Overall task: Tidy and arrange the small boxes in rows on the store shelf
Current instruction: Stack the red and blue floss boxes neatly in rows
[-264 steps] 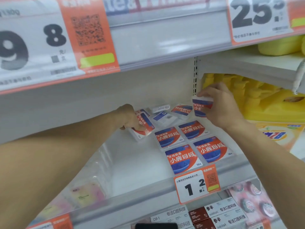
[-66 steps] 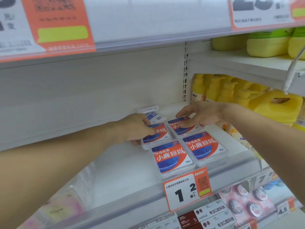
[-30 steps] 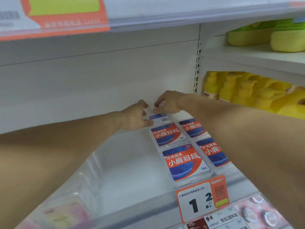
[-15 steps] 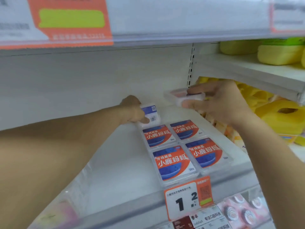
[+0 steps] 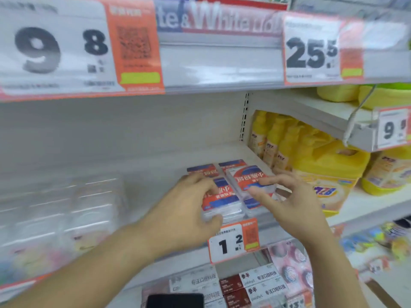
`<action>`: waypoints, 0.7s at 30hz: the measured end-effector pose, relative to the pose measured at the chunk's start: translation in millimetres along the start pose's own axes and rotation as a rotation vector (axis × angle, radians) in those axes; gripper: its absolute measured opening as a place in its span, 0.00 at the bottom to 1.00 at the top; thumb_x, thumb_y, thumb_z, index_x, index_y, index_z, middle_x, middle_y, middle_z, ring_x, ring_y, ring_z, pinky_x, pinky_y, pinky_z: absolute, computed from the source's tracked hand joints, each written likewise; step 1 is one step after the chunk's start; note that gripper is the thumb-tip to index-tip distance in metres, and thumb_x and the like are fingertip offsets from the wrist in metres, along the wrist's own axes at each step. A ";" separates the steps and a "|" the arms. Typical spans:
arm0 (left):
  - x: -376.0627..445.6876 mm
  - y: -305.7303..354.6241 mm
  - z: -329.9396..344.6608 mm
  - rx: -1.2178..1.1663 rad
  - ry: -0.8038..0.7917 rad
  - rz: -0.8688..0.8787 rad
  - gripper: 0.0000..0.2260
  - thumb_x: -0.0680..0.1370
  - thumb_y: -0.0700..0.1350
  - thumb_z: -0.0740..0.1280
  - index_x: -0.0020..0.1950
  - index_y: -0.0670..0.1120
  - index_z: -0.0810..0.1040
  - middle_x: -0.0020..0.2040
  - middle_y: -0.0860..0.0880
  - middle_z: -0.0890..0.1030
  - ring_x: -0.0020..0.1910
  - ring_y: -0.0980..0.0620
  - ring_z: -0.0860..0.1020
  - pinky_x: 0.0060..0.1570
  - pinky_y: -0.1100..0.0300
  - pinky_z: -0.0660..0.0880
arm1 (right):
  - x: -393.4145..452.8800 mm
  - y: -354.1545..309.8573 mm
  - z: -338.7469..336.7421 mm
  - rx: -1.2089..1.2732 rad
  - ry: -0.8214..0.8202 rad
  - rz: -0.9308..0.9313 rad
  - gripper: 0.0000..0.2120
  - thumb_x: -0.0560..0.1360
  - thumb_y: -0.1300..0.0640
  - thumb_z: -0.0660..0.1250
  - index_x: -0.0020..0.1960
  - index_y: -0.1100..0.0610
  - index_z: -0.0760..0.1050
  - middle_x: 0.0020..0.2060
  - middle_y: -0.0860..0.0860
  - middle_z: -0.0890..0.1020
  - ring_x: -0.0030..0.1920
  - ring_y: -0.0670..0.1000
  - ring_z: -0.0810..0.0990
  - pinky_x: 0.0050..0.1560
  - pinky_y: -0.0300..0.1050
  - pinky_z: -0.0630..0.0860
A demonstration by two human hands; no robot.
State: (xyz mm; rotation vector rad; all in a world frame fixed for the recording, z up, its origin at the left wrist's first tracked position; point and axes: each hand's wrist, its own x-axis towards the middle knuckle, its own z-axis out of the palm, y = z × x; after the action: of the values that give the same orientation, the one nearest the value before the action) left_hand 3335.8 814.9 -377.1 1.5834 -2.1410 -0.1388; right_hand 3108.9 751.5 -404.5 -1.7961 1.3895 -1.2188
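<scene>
Small clear boxes with red and blue labels lie in two rows on the white shelf. My left hand grips the front left box, thumb under its near edge and fingers over the top. My right hand pinches another box, held tilted just above the front right spot. Behind them, two more boxes lie flat. The box under my right hand is mostly hidden. The frame is blurred.
A 1.2 price tag hangs on the shelf rail below the boxes. Yellow bottles and a yellow jug fill the bay to the right. Clear plastic packs sit at the left. The upper shelf rail overhangs.
Both hands have come forward from the back of the shelf. The right hand has brought its box over the front right spot. The left hand now grips the front left box.
</scene>
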 end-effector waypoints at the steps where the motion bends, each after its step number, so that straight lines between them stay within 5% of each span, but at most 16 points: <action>1: -6.4 -2.6 5.3 -0.026 0.009 -0.006 0.20 0.68 0.58 0.68 0.58 0.54 0.74 0.58 0.56 0.73 0.59 0.58 0.71 0.61 0.65 0.68 | -0.6 0.4 0.0 -0.032 0.012 -0.001 0.17 0.62 0.38 0.78 0.45 0.46 0.83 0.56 0.46 0.82 0.59 0.38 0.78 0.58 0.39 0.76; 3: -14.2 -5.5 12.5 -0.107 0.059 -0.056 0.20 0.70 0.60 0.69 0.60 0.60 0.73 0.65 0.57 0.68 0.65 0.62 0.67 0.64 0.70 0.64 | -1.8 -0.6 0.2 -0.044 -0.009 0.007 0.17 0.64 0.44 0.80 0.48 0.49 0.80 0.50 0.43 0.84 0.50 0.34 0.80 0.49 0.29 0.74; 6: -18.8 -5.4 20.8 -0.247 0.144 -0.144 0.18 0.71 0.54 0.73 0.58 0.64 0.72 0.65 0.59 0.65 0.60 0.69 0.70 0.57 0.82 0.60 | -1.7 3.9 0.7 0.009 0.010 0.015 0.16 0.64 0.50 0.82 0.48 0.50 0.80 0.46 0.42 0.86 0.48 0.37 0.83 0.47 0.34 0.77; 8: -20.6 -5.1 25.1 -0.312 0.197 -0.165 0.19 0.70 0.52 0.75 0.57 0.63 0.74 0.64 0.61 0.66 0.59 0.69 0.72 0.57 0.80 0.63 | 0.0 6.1 -0.8 0.049 0.070 -0.002 0.16 0.62 0.51 0.83 0.45 0.49 0.81 0.47 0.42 0.86 0.51 0.42 0.84 0.52 0.41 0.78; 14: -27.3 -2.8 33.3 -0.410 0.216 -0.191 0.22 0.67 0.55 0.77 0.58 0.64 0.74 0.65 0.68 0.64 0.62 0.63 0.73 0.58 0.69 0.73 | 0.9 -7.9 -17.3 0.330 0.221 -0.066 0.18 0.67 0.74 0.76 0.45 0.53 0.82 0.58 0.46 0.83 0.55 0.43 0.83 0.44 0.34 0.79; 21: -26.5 4.9 31.5 -0.332 0.230 -0.226 0.24 0.65 0.61 0.75 0.59 0.64 0.72 0.62 0.63 0.62 0.60 0.66 0.68 0.47 0.81 0.68 | 0.8 -23.4 -38.1 0.524 0.435 0.006 0.17 0.73 0.70 0.71 0.58 0.56 0.78 0.52 0.48 0.83 0.41 0.41 0.83 0.42 0.37 0.80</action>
State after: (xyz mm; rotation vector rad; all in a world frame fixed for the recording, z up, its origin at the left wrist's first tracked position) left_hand 3324.0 835.0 -411.4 1.5537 -1.6636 -0.3480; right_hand 3085.1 761.8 -368.0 -1.2082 1.1347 -1.8437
